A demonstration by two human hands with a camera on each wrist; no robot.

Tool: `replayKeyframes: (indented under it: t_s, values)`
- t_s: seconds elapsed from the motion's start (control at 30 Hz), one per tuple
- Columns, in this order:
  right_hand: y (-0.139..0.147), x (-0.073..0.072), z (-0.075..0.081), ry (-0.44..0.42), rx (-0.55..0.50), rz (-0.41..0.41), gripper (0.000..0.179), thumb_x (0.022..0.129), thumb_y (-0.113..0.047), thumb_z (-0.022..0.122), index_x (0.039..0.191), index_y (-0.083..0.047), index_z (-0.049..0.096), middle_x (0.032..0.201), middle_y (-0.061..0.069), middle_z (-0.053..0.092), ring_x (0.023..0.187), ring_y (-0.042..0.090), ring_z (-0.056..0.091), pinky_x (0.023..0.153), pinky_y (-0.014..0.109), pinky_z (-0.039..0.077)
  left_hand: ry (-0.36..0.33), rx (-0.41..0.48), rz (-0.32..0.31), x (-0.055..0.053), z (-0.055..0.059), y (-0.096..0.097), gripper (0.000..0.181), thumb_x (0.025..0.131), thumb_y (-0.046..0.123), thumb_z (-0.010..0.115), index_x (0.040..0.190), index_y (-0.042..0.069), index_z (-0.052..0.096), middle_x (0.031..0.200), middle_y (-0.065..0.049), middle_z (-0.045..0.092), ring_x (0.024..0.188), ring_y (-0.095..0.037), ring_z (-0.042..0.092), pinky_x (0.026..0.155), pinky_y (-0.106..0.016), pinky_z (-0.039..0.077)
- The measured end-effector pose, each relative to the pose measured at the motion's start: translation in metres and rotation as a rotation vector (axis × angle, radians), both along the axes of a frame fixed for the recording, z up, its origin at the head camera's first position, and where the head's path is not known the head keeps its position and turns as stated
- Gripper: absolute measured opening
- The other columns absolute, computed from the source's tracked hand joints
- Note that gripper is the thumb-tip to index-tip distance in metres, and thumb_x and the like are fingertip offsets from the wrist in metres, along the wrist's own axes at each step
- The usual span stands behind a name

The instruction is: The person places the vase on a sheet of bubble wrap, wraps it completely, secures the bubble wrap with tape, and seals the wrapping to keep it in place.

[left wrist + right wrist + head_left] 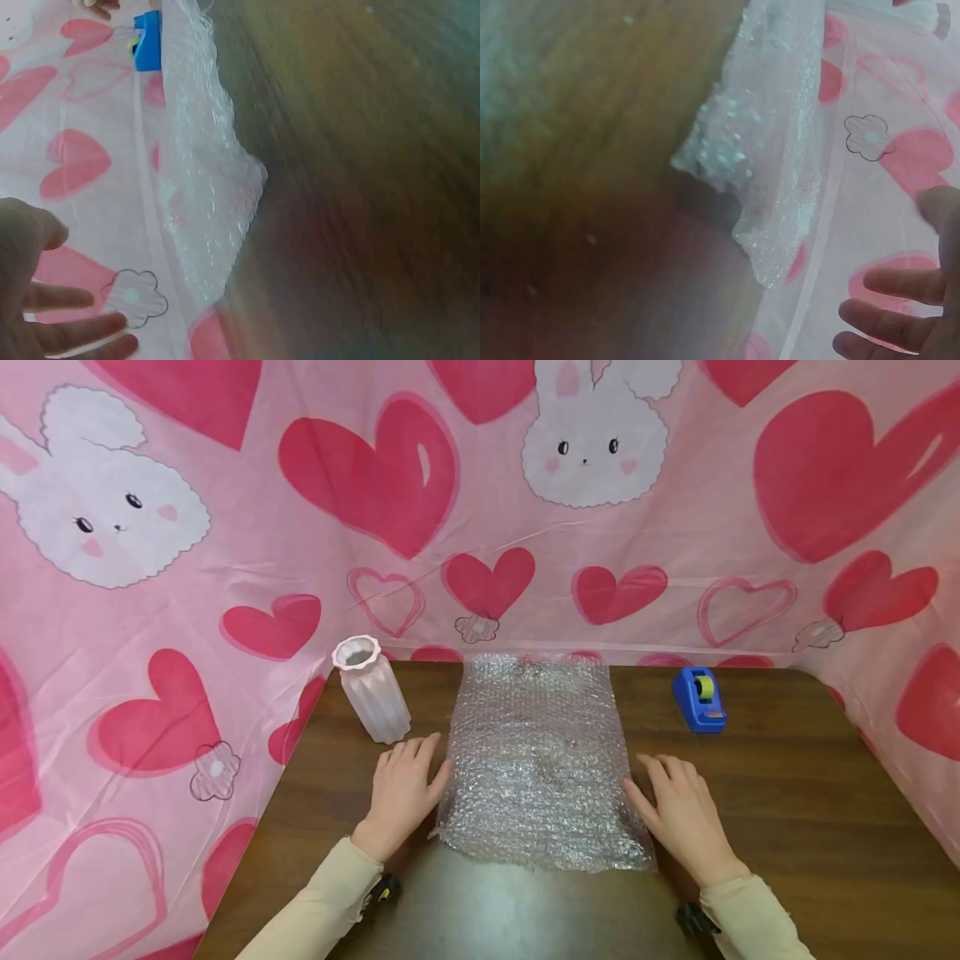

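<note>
A sheet of clear bubble wrap (536,760) lies flat on the brown wooden table, its near edge slightly crinkled. My left hand (405,787) is at its left edge with loose, nearly straight fingers, holding nothing. At the opposite edge is my right hand (682,806), fingers likewise relaxed and spread. Whether either hand touches the sheet cannot be told. In the left wrist view the left fingers (79,330) are apart, with the bubble wrap (206,172) beyond them. The right wrist view has the right fingers (889,322) spread beside the bubble wrap (769,150).
A pale pink fluted vase (375,697) stands upright at the table's back left, just beyond the left hand. A blue tape dispenser (700,702) with yellowish tape sits at the back right. A pink heart-and-rabbit cloth (495,485) hangs behind the wooden table (795,810).
</note>
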State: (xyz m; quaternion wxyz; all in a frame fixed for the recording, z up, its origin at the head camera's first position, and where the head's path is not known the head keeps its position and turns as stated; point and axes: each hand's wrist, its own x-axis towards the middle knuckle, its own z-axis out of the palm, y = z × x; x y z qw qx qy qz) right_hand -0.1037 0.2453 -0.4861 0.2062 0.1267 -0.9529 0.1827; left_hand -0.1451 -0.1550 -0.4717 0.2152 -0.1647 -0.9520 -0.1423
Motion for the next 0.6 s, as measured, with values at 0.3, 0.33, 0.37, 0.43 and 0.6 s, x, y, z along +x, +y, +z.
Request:
replayKeyframes:
  t_s: [0.3, 0.33, 0.37, 0.43, 0.6]
  values:
    - [0.001, -0.002, 0.01, -0.014, 0.033, 0.008, 0.025, 0.093, -0.02, 0.076, 0.102, 0.003, 0.072, 0.099, 0.02, 0.066, 0.089, 0.037, 0.06, 0.078, 0.055, 0.051, 0.215, 0.209, 0.011, -0.016, 0.012, -0.028, 0.023, 0.092, 0.021, 0.075, 0.103, 0.003, 0.067, 0.089, -0.016, 0.071, 0.076, -0.035, 0.066, 0.063, -0.049, 0.051]
    - [0.001, -0.002, 0.01, -0.015, 0.036, 0.009, 0.023, 0.093, -0.02, 0.076, 0.099, 0.002, 0.072, 0.098, 0.019, 0.066, 0.088, 0.036, 0.059, 0.078, 0.055, 0.051, 0.24, 0.232, 0.024, -0.019, 0.013, -0.032, 0.024, 0.091, 0.021, 0.076, 0.101, 0.002, 0.064, 0.087, -0.016, 0.068, 0.074, -0.035, 0.064, 0.061, -0.049, 0.049]
    - [0.0, -0.001, 0.01, -0.017, 0.041, 0.009, 0.021, 0.092, -0.02, 0.076, 0.097, 0.001, 0.072, 0.097, 0.018, 0.066, 0.088, 0.036, 0.059, 0.077, 0.054, 0.051, 0.267, 0.251, 0.039, -0.022, 0.014, -0.037, 0.026, 0.091, 0.02, 0.076, 0.1, 0.001, 0.062, 0.085, -0.017, 0.066, 0.073, -0.036, 0.062, 0.06, -0.049, 0.047]
    - [0.0, 0.0, 0.009, -0.024, 0.044, 0.008, 0.019, 0.092, -0.02, 0.076, 0.092, -0.002, 0.072, 0.096, 0.017, 0.066, 0.087, 0.035, 0.059, 0.077, 0.053, 0.051, 0.309, 0.278, 0.067, -0.028, 0.017, -0.046, 0.029, 0.09, 0.021, 0.076, 0.1, 0.0, 0.058, 0.087, -0.02, 0.062, 0.075, -0.039, 0.059, 0.061, -0.049, 0.045]
    - [0.001, 0.001, 0.006, -0.025, 0.043, 0.0, 0.018, 0.093, -0.021, 0.075, 0.091, -0.003, 0.071, 0.096, 0.016, 0.066, 0.088, 0.035, 0.059, 0.077, 0.054, 0.051, 0.373, 0.333, 0.137, -0.042, 0.024, -0.063, 0.044, 0.089, 0.023, 0.074, 0.113, -0.006, 0.052, 0.103, -0.025, 0.056, 0.091, -0.045, 0.053, 0.073, -0.053, 0.044]
